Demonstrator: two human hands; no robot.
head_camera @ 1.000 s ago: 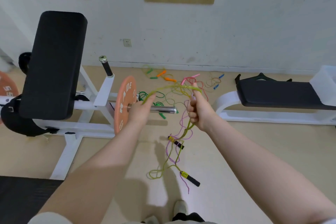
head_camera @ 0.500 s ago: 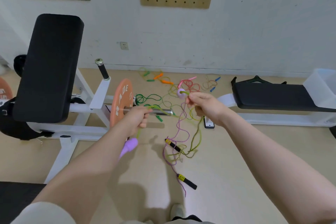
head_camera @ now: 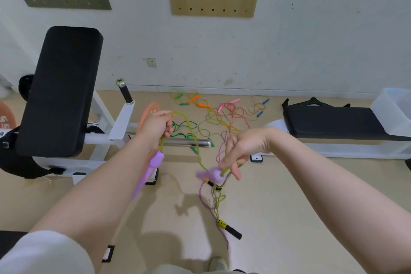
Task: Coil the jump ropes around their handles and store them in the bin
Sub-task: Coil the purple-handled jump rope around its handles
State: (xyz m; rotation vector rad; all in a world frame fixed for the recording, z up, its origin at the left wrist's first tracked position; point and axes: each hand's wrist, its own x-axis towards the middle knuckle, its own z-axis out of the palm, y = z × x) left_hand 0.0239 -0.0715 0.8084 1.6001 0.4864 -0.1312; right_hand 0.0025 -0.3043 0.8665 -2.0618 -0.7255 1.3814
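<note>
With the left hand (head_camera: 156, 128) gripping the green rope (head_camera: 191, 131) above one dangling purple handle (head_camera: 151, 168) and the right hand (head_camera: 241, 151) pinching it by the other, its slack may snag the floor tangle (head_camera: 218, 198), far from the bin (head_camera: 393, 111).

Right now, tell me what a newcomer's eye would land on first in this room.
First, the two bare arms in the middle: the left hand grips a yellow-green rope with a purple handle dangling below, while the right hand pinches the same rope by a second, blurred purple handle. Behind them, a bright tangle of jump ropes sprawls on the floor by the wall.
</note>
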